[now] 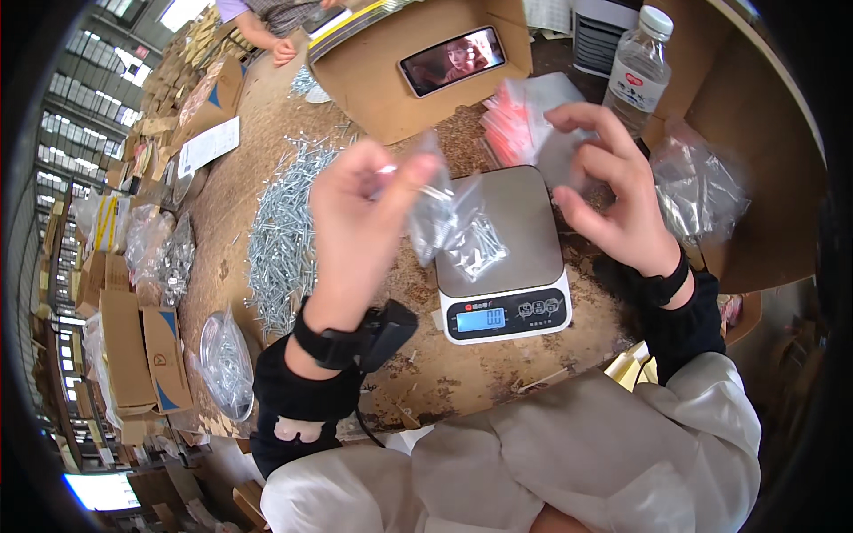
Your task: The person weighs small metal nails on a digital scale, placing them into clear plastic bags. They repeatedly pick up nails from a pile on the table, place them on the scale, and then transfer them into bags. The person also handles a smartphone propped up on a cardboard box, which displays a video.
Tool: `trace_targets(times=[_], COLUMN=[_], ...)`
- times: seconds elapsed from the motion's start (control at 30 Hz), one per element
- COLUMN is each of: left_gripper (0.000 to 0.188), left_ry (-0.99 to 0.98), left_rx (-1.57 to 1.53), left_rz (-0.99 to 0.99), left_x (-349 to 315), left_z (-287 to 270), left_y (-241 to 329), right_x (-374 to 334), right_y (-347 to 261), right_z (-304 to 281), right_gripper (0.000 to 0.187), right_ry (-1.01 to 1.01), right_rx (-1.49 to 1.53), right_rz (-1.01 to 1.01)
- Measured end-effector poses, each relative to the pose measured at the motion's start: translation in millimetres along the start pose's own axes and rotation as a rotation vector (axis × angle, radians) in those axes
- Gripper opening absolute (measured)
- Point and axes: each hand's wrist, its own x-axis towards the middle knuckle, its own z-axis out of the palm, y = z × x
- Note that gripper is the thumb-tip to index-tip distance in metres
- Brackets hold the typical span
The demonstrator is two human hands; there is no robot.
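My left hand [366, 209], slightly blurred, pinches a clear plastic bag [434, 218] at its top between thumb and fingers. Silvery screws [484, 249] show through clear plastic beside and below it; whether this is one bag or two overlapping I cannot tell. The plastic is over the grey pan of a white kitchen scale [533, 226], and I cannot tell whether it touches the pan. To the right of the pan is my right hand [613, 186], its fingers curved and apart, with nothing seen in it. The scale's blue display [481, 319] is lit.
Loose screws [283, 235] lie heaped left of my left arm. Behind the scale are red-edged plastic bags [515, 120], a phone [453, 60] in a cardboard box [378, 105] and a water bottle [638, 75]. A clear bag [702, 191] lies rightward. Another person's hand [283, 51] rests far left.
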Motion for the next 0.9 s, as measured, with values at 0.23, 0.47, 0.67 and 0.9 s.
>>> trace_targets(times=[0.23,0.47,0.67,0.9], left_gripper=[0.026,0.027,0.025,0.024], left_ry=[0.183,0.142,0.166,0.128], left_rx=[0.066,-0.010,0.007,-0.052], left_rz=[0.274,0.322,0.285,0.186], left_x=[-2.5,-12.8,-20.4,-15.2], left_z=[-35.5,-48.4,-48.4,-36.1], left_y=[27.0,37.7,35.8,30.0], right_x=[-1.0,-9.0,-9.1,-12.0], right_y=[3.2,-12.4,-18.7,-32.0], right_z=[2.6,15.9,17.5,30.9], right_gripper=[0.026,0.029,0.044,0.031], right_ry=[0.000,-0.213,-0.435,-0.608], right_rx=[0.031,0.021,-0.154,-0.266], right_rz=[-0.137,0.019,-0.178,-0.194])
